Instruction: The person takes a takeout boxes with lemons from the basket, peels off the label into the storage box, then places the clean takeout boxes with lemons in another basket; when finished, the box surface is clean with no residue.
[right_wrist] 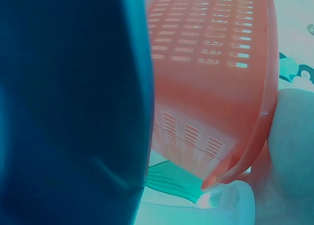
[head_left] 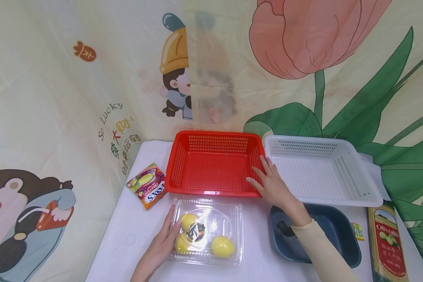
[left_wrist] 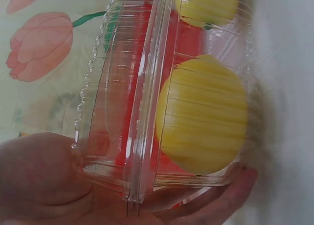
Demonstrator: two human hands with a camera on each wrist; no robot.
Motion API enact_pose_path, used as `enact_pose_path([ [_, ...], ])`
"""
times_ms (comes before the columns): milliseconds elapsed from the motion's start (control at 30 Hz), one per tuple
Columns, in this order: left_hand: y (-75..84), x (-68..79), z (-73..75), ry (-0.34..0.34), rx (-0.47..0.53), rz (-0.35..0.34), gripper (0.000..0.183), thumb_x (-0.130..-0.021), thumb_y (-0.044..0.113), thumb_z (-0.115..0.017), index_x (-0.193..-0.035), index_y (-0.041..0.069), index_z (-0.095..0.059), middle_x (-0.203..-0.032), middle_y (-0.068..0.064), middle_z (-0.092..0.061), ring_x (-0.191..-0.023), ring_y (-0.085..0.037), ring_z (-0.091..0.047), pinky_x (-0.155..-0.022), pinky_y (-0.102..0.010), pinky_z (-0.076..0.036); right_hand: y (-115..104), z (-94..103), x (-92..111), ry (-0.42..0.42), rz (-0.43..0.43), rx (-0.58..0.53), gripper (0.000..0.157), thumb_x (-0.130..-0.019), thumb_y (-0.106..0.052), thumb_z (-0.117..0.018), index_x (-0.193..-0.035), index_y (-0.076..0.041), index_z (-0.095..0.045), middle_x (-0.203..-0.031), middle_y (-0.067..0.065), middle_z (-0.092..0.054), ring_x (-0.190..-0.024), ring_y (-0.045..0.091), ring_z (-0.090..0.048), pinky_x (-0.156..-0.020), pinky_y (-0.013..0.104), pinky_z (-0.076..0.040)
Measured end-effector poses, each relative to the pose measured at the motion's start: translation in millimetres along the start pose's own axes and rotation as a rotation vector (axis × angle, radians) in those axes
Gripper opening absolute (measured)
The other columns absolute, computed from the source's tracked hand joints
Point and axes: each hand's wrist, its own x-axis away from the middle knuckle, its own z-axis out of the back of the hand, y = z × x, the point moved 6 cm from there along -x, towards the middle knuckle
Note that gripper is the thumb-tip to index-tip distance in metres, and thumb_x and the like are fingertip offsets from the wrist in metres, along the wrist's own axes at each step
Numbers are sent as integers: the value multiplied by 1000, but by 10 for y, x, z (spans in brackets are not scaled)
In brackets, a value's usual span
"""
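My left hand [head_left: 160, 243] grips the left side of a clear plastic clamshell box [head_left: 229, 219], thumb up by the lid. In the left wrist view the fingers [left_wrist: 230, 195] bend around the box's end. Inside lie yellow lemons [head_left: 223, 246], and a dark round label [head_left: 196, 232] is on the lid. My right hand [head_left: 273, 184] reaches over the right end of a red plastic basket [head_left: 211, 193], its fingers spread at the rim. The right wrist view shows that hand [right_wrist: 294, 141] against the basket's rim [right_wrist: 267, 102].
A white basket [head_left: 370, 192] stands right of the red one. Below my right forearm is a dark blue basin [head_left: 345, 235]. An olive oil box [head_left: 387, 243] and a small yellow packet [head_left: 358, 232] are further right. A candy bag [head_left: 148, 186] lies at the left.
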Motion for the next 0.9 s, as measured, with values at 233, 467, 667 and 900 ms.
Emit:
enact_pose_path([
  [233, 40, 6, 3, -5, -32, -7, 76, -103, 65, -33, -165, 31, -3, -170, -18, -13, -146, -60, -19, -98, -83, -35, -5, 5, 3, -5, -5, -2, 74, -96, -53, -62, -150, -3, -49, -170, 19, -9, -157, 44, -4, -126, 63, -11],
  [467, 24, 25, 25, 3, -86, 2, 74, -104, 64, -31, -165, 32, -2, -170, -17, -12, -146, -59, -21, -100, -83, -32, -8, 5, 3, 0, -8, -8, 71, -96, -46, -65, -149, -3, -49, -170, 20, -9, -156, 44, -4, -125, 64, -10],
  [667, -1, 8, 29, -7, -88, 24, 75, -104, 65, -31, -165, 32, -2, -170, -16, -11, -147, -58, -20, -102, -82, -31, -8, 9, 3, -3, -8, -12, 73, -96, -50, -63, -150, -3, -48, -170, 19, -9, -157, 43, -3, -126, 64, -10],
  [900, 0, 7, 35, -10, -77, 22, 78, -102, 66, -34, -165, 30, -3, -170, -15, -10, -150, -54, -16, -105, -81, -28, 2, 1, 16, 6, -1, -17, 73, -96, -51, -62, -150, -3, -48, -170, 20, -10, -156, 44, -4, -125, 64, -11],
])
